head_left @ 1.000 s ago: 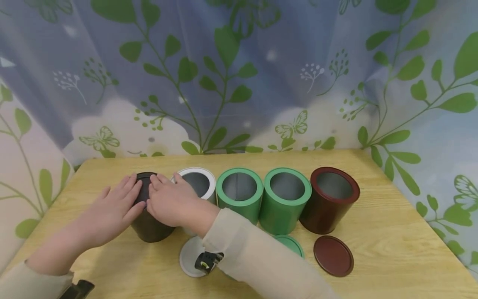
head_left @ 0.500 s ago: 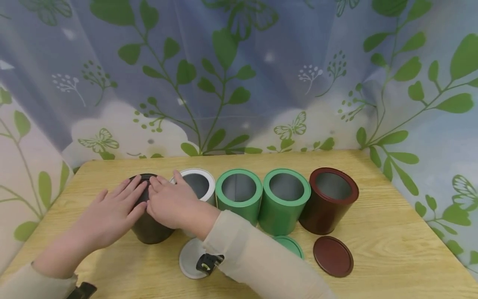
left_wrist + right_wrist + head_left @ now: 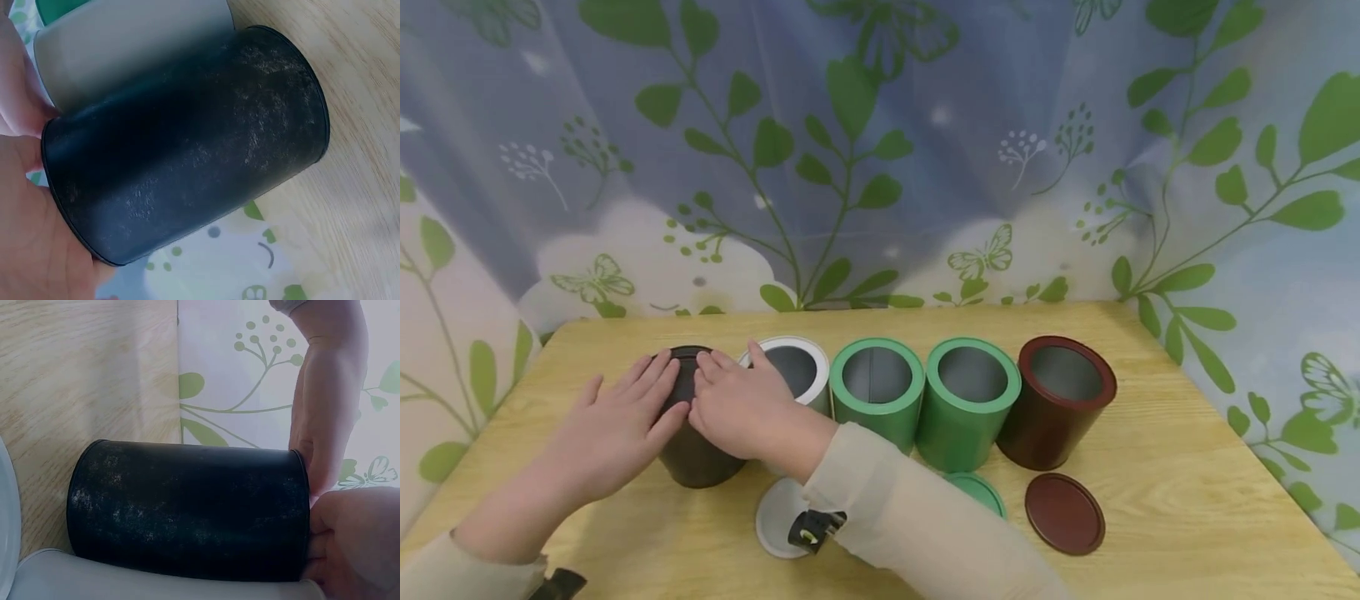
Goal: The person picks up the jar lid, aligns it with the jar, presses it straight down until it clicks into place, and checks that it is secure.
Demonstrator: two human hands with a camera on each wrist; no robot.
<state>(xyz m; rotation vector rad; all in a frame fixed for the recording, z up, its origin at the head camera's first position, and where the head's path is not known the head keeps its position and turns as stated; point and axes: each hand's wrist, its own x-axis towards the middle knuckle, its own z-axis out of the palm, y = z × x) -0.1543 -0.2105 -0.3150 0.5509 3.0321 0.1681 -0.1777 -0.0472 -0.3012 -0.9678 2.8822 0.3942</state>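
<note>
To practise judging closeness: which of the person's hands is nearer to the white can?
Right. The right hand lies on the black can with its thumb at the white can's rim; the left hand presses the black can's far side, away from the white one.

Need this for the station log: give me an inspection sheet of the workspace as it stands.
Surface: wooden table, light grain, no spills seen.
Job's things: black can stands upright at the left end of the row, its top covered by both hands.
Clutter: white can, two green cans and dark red can, all open; white lid, green lid and dark red lid lie flat in front.
Grippers: left hand and right hand press flat on the black can's top.
Cables: nothing seen.
Surroundings: leaf-and-butterfly curtain behind and at the sides.
</note>
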